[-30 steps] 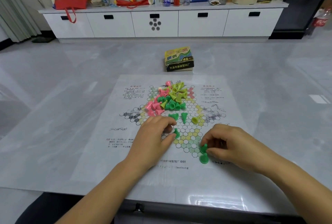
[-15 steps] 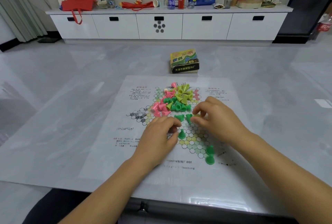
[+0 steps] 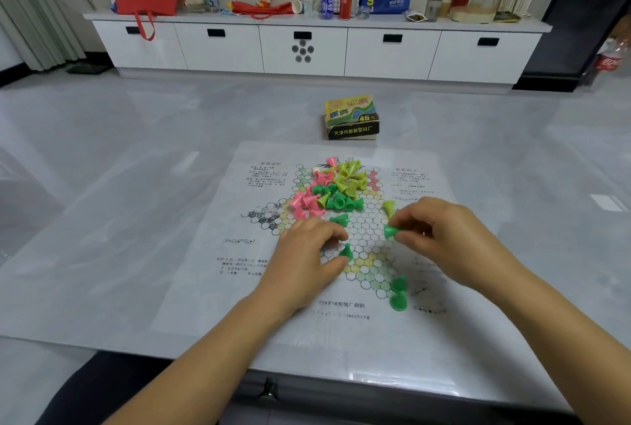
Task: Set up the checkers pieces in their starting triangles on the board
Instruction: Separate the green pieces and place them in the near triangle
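Note:
A paper checkers board (image 3: 367, 240) lies on the grey table. A heap of pink, yellow-green and dark green pieces (image 3: 333, 187) covers its far part. Two dark green pieces (image 3: 398, 293) stand at the near tip of the star. My right hand (image 3: 440, 237) pinches a dark green piece (image 3: 389, 231), tilted sideways, just above the board's right middle. My left hand (image 3: 307, 254) rests on the board with fingers curled beside an upright dark green piece (image 3: 346, 251); whether it touches the piece I cannot tell. A loose dark green piece (image 3: 339, 219) and a yellow-green piece (image 3: 388, 207) lie near the heap.
The pieces' cardboard box (image 3: 351, 117) sits beyond the board. The table's near edge (image 3: 307, 373) runs below my forearms. A white cabinet (image 3: 307, 45) with bags, bottles and a can stands across the room.
My right hand went from the two pieces at the near tip up to the heap's edge, took a dark green piece and drew back rightward with it. My left hand stayed put.

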`<state>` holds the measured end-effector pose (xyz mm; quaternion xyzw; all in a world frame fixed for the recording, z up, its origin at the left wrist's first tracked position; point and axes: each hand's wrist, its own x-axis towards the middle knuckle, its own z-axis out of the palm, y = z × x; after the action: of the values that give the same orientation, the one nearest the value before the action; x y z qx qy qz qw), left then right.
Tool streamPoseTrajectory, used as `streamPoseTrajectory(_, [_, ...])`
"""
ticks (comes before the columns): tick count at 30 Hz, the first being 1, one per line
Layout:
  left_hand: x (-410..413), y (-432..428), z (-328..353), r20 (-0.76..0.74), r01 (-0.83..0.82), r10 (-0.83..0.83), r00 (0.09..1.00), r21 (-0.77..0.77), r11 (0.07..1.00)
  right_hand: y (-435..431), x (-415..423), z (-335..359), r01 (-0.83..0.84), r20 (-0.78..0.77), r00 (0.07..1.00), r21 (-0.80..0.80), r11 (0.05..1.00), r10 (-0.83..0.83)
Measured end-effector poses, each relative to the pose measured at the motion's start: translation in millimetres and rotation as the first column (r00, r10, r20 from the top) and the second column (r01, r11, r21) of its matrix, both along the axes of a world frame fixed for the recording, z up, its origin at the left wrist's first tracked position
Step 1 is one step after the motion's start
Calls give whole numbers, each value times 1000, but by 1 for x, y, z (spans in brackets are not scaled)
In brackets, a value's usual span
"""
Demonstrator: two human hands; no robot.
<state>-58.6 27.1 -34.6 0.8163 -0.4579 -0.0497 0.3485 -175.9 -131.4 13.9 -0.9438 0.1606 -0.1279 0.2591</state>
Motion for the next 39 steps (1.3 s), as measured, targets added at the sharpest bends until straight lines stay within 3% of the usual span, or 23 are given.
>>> streamPoseTrajectory(6, [-1, -1, -1, 5, -13, 13, 1000, -16, 1000, -5, -13, -12, -72, -93, 994, -139, 988, 59])
streamPoseTrajectory(14, [0, -2, -2, 10, -21, 21, 1000, -17, 1000, 0, -15, -10, -164, -162, 978, -202, 966, 132])
streamPoseTrajectory(19, [-1, -2, 0, 17, -24, 24, 1000, -11, 1000, 3, -14, -12, -217, -158, 968, -155, 964, 193])
streamPoseTrajectory(39, [-4, -1, 3, 11, -24, 24, 1000, -20, 1000, -10, -13, -21, -107, -115, 986, 137, 985, 123])
